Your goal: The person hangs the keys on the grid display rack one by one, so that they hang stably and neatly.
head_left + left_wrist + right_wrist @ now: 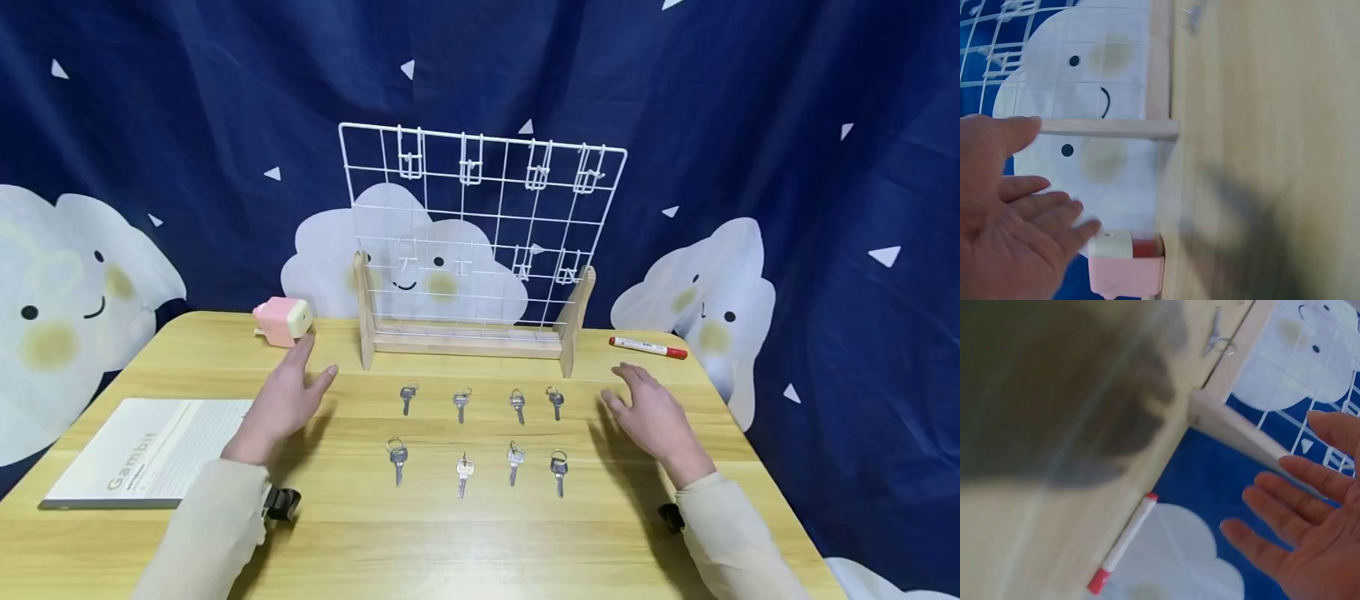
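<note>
Over the left side of the table, my left hand (pixel 283 402) hovers with fingers extended and nothing in it. My right hand (pixel 651 417) is held over the right side, fingers relaxed and holding nothing. Between the hands lie two rows of metal keys with small rings, among them a front-left key (pixel 398 458), a back-right key (pixel 555 402) and a front-right key (pixel 558 471). Behind them stands a white wire grid rack (pixel 480 218) on a wooden base (pixel 465 342). Several wire hooks, such as the upper left one (pixel 409 165), hang on the grid in two rows.
A pink and cream pencil sharpener (pixel 282 321) stands at the back left, just beyond my left fingertips. A notebook (pixel 142 450) lies under my left forearm's side. Behind my right hand rests a red-and-white marker (pixel 648 347). A blue curtain (pixel 480 67) with clouds hangs behind the table.
</note>
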The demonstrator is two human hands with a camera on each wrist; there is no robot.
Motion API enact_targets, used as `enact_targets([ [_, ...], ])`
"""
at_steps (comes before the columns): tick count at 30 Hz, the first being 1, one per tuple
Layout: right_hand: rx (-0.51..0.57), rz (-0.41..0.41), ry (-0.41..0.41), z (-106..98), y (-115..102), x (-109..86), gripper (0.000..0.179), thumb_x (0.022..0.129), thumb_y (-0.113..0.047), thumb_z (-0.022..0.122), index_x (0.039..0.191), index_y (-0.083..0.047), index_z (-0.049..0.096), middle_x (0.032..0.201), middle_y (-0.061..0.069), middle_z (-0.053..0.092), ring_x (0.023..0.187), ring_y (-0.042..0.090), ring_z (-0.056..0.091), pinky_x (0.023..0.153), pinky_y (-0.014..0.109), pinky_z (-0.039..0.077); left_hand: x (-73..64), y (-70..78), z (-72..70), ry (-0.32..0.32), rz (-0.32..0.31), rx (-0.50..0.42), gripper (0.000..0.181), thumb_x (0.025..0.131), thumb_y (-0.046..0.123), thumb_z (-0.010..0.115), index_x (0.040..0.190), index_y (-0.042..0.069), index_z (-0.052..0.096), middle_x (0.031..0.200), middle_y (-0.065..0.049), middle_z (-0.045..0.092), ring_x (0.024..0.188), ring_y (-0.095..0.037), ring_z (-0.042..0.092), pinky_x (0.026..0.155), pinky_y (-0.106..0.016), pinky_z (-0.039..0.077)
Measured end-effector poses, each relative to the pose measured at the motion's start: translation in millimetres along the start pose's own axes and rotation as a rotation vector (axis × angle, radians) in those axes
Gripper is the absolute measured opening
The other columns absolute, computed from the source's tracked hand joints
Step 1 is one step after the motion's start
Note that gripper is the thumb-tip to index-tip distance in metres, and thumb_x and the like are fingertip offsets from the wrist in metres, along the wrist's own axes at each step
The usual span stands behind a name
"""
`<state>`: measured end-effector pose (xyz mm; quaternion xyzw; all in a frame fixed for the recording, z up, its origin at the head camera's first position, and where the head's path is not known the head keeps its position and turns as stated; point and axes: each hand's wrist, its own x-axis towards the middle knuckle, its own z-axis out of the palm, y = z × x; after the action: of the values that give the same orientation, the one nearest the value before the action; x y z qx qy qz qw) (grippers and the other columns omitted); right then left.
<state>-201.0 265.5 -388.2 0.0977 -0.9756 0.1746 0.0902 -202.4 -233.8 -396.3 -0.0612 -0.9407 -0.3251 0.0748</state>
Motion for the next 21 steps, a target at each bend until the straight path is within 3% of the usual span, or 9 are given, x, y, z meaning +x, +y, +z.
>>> enact_targets([
  [6,0.106,-0.130,-0.004,4.3,-22.9,18.7,0.045,0.093,-0.016,0.068,0.130,0.006,0.057,0.129,0.024,0.058,0.120,0.043,0.052,0.104,0.055,0.041,23.4,12.3,-7.7,0.076,-0.026,-0.347,0.063,0.102,0.026,0.055,0.148,-0.009,0.030,0.149,-0.029,0.035,0.137,-0.040,0.035,0.109,-0.051,0.037],
  [10,0.149,-0.177,-0.042,9.9,-37.1,29.4,0.046,0.091,-0.014,0.071,0.130,0.005,0.058,0.127,0.022,0.060,0.119,0.040,0.054,0.104,0.053,0.043,34.6,16.4,-9.9,0.124,-0.033,-0.468,0.062,0.100,0.023,0.059,0.148,-0.008,0.033,0.148,-0.025,0.039,0.137,-0.034,0.038,0.109,-0.040,0.040],
  [14,0.181,-0.199,-0.094,15.8,-52.2,37.4,0.046,0.091,-0.016,0.071,0.132,0.001,0.058,0.130,0.019,0.059,0.119,0.038,0.055,0.103,0.052,0.044,43.3,18.7,-10.8,0.154,-0.045,-0.530,0.063,0.099,0.022,0.060,0.148,-0.007,0.033,0.149,-0.022,0.040,0.137,-0.032,0.039,0.107,-0.031,0.041],
  [21,0.216,-0.220,-0.151,24.7,-71.2,49.0,0.043,0.091,-0.014,0.071,0.131,-0.001,0.060,0.133,0.015,0.058,0.126,0.034,0.050,0.108,0.049,0.040,51.8,20.4,-11.2,0.191,-0.048,-0.545,0.061,0.098,0.020,0.062,0.147,-0.006,0.037,0.147,-0.020,0.042,0.136,-0.029,0.040,0.105,-0.027,0.042],
])
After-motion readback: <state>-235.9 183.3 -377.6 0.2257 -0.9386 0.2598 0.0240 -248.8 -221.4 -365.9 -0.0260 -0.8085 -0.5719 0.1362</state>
